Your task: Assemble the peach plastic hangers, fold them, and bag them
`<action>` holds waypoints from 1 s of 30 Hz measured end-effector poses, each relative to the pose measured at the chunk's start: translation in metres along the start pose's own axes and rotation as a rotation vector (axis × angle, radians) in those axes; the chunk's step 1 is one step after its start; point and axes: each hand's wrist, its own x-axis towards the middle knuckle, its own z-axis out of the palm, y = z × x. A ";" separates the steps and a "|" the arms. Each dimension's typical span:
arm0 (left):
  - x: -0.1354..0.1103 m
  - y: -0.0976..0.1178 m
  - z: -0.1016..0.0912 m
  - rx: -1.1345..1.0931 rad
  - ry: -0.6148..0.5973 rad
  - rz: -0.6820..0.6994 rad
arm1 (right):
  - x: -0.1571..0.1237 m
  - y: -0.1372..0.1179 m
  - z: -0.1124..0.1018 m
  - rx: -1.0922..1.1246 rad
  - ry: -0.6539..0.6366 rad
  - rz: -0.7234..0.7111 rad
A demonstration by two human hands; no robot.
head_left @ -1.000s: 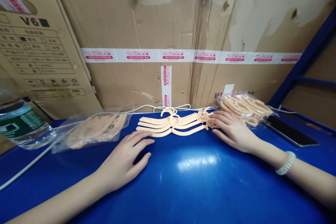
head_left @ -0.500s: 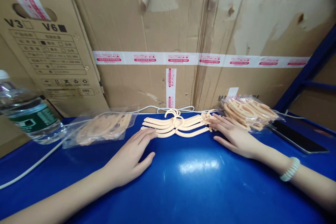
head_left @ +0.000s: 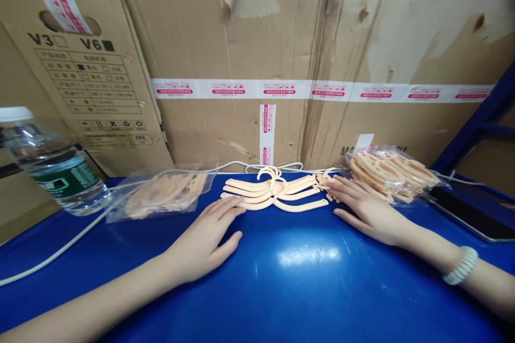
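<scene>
several peach hangers [head_left: 277, 188], slender, overlapping

- Table [head_left: 281, 289]: one, blue, glossy, with a bright reflection in front of the hangers.
- Hangers [head_left: 277, 188]: several, peach, laid flat in an overlapping row, hooks pointing rearward; reference item for all places below.
- Small peach pieces [head_left: 323, 179]: a cluster, partly hidden, just beside the hangers' right ends.
- Right clear bag [head_left: 390, 174]: filled with stacked peach parts, right of the hangers.
- Phone [head_left: 470, 217]: dark screen, farther right of the hangers.
- Left clear bag [head_left: 164, 195]: peach parts inside, left of the hangers.
- Bottle [head_left: 66, 177]: green label, white cap, upright, far left of the hangers.
- White cable [head_left: 60, 246]: looped behind the hangers, trailing forward at far left.
</scene>
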 end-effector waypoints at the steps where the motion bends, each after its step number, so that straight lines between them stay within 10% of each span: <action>1: 0.001 0.000 -0.001 0.004 -0.018 -0.002 | 0.000 0.000 0.000 -0.007 0.004 0.001; 12: 0.002 -0.001 -0.002 0.028 -0.103 0.009 | 0.000 -0.004 -0.008 0.155 0.327 0.083; 19: -0.001 -0.005 0.002 0.032 -0.088 0.003 | -0.005 -0.019 -0.023 0.555 0.578 0.382; 30: 0.002 0.004 -0.006 -0.089 -0.086 0.036 | -0.007 -0.046 -0.027 1.291 0.513 0.531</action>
